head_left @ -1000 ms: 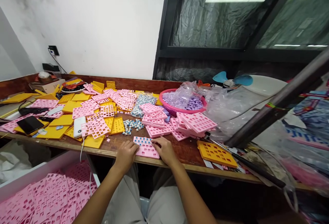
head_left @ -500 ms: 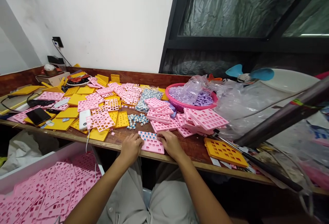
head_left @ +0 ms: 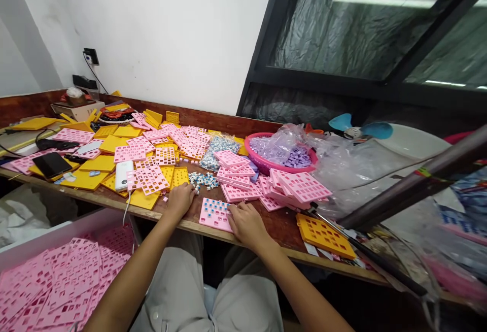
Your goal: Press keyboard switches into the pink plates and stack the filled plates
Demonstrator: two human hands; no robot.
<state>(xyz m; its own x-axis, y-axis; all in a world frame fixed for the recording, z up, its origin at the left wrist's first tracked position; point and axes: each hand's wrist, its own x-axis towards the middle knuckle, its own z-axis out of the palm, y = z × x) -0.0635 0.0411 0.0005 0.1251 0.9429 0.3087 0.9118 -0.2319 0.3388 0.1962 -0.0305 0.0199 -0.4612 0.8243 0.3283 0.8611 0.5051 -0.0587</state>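
A small pink grid plate (head_left: 215, 213) with blue-and-white switches in its upper rows lies near the front edge of the wooden table (head_left: 279, 225). My right hand (head_left: 246, 224) rests on the plate's right edge, fingers curled over it. My left hand (head_left: 180, 198) has reached up and left of the plate, to the near edge of a loose pile of blue-and-white switches (head_left: 203, 179); its fingers are bent down on the table, and whether they hold a switch is hidden.
Stacks of pink plates (head_left: 300, 185) and yellow plates (head_left: 325, 229) cover the table. A pink basket (head_left: 279, 150) holds purple parts in plastic. A white power bank (head_left: 122, 175), a phone (head_left: 51, 164), and a bin of pink plates (head_left: 64, 281) lie left. A metal pole (head_left: 414, 182) crosses right.
My left hand left the pink plate's left side and moved up and left to the pile of switches. My right hand stayed on the plate. The camera view shifted slightly.
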